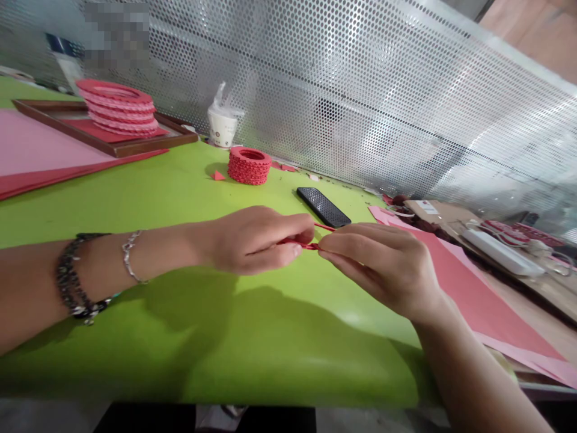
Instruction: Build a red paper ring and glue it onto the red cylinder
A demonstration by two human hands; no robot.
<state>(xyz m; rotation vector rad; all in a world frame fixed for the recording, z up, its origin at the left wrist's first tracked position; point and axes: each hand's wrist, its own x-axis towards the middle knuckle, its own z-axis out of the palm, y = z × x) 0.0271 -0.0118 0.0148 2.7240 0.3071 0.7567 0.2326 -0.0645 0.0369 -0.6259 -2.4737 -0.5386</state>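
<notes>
Over the near middle of the table, my left hand (pixel 261 237) and my right hand (pixel 383 258) face each other with a small gap between them. Both pinch a thin red ring (pixel 310 246), seen nearly edge-on; my fingers hide most of it, and only two narrow red stretches show in the gap. It looks like the rings in the short red stack (pixel 249 166) with scalloped edges standing beyond my hands. A black phone (pixel 323 206) lies just behind my fingers.
On the green table (pixel 135 198), a brown tray (pixel 130 146) bears larger red and pink rings (pixel 118 108). A white cup (pixel 222 126) stands against the perforated metal screen (pixel 315 78). Red and pink sheets (pixel 487 282) lie right, beside a white power strip (pixel 502 249). Pink sheets (pixel 54 141) lie left.
</notes>
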